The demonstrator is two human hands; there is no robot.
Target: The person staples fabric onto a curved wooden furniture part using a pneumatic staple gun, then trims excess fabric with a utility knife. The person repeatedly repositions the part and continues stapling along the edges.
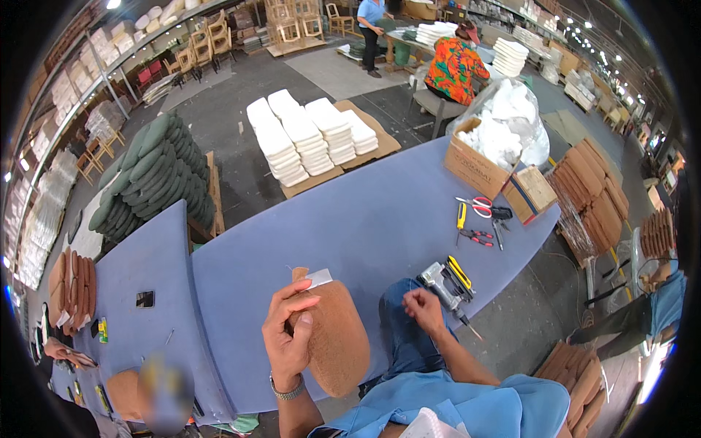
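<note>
My left hand [289,330] grips a brown padded cushion [339,339] near its upper left edge, with the thumb across its face. The cushion is held up, tilted, over the near edge of the blue-covered table [292,248]. A white label [319,277] and a short brown strap [299,274] stick out at its top. My right hand [423,309] is apart from the cushion, its fingers curled in above my jeans; whether anything small is between them I cannot see. Just beyond it lies a grey staple gun [442,283] with a yellow-and-black cutter [460,271] beside it.
Scissors [482,206], red-handled pliers [478,237] and a yellow screwdriver [461,217] lie farther right. A carton [475,164] of white stuffing stands at the far end. Stacked green cushions [157,179] and white foam pads [292,135] stand beyond the table. A co-worker [164,390] is at lower left.
</note>
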